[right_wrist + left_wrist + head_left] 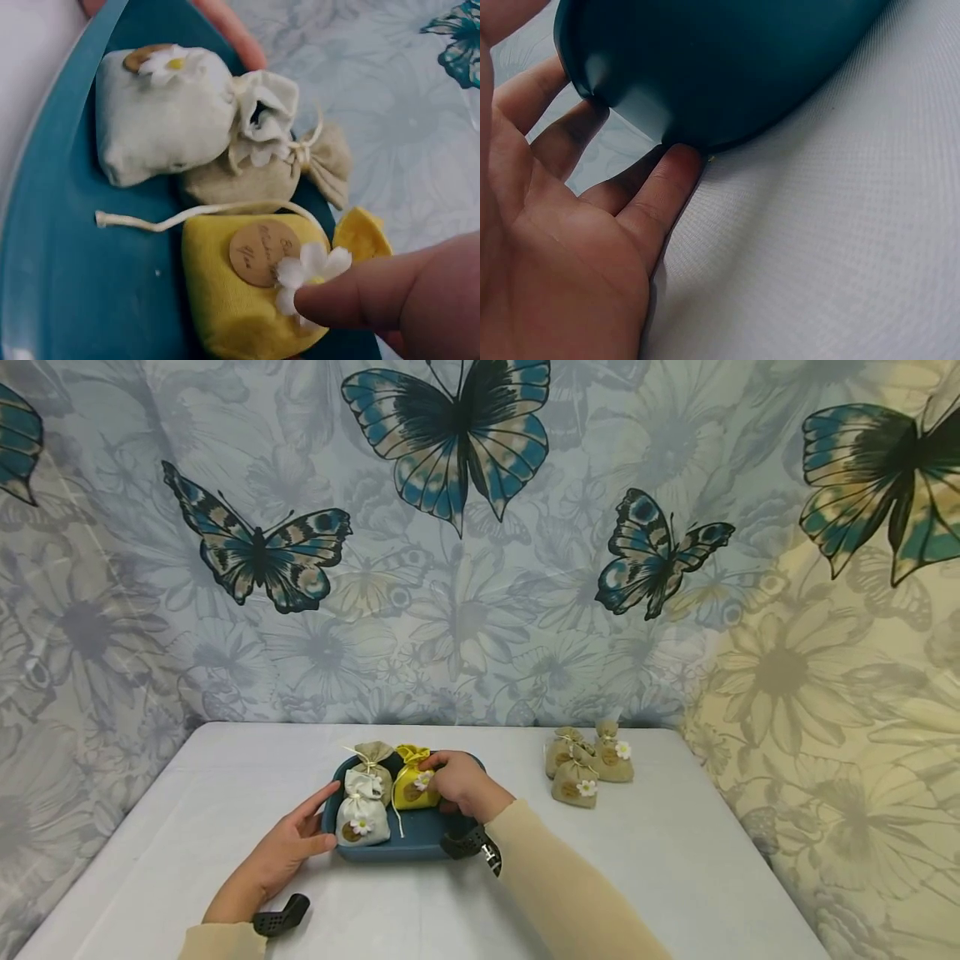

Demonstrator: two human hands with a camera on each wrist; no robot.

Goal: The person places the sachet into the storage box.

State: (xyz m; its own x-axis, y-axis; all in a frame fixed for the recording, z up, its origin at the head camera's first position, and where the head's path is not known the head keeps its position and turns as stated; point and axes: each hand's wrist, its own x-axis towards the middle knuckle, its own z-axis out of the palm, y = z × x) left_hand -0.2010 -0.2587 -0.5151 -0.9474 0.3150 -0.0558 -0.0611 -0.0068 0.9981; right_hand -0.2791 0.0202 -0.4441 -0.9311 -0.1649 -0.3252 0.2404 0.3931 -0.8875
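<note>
My right hand [465,783] grips a yellow drawstring pouch [408,795] inside a blue tray [420,833]. In the right wrist view the thumb presses the white flower on this pouch [232,300], beside a round brown tag; most of the other fingers are hidden. A white pouch [362,814] with its own flower lies at the tray's left, in front of a beige pouch [375,757]. My left hand [288,843] rests against the tray's left end. Its fingers, spread and nearly straight, touch the outer wall [727,67] in the left wrist view.
Three more beige pouches [576,783] stand grouped at the back right of the white table [637,860]. Behind the table hangs a cloth [465,635] printed with butterflies and flowers. A black wrist band [281,917] sits on the left wrist.
</note>
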